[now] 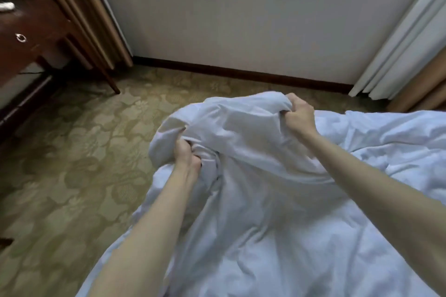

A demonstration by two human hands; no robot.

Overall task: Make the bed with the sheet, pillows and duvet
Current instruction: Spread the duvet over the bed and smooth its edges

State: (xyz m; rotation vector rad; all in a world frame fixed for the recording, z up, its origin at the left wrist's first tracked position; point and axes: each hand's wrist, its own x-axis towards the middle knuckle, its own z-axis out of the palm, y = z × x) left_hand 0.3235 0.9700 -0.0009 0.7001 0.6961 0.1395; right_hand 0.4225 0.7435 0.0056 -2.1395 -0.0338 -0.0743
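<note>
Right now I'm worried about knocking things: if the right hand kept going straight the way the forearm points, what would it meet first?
The right hand, gripping the white duvet, points toward the wall. Only bare carpet shows between, so probably the wall, though depth is unclear.

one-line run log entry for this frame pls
left hand: grips bunched white fabric duvet | right hand: grips its raised edge | duvet: crumpled, not spread

Head view, downward (close over bed (362, 152))
</note>
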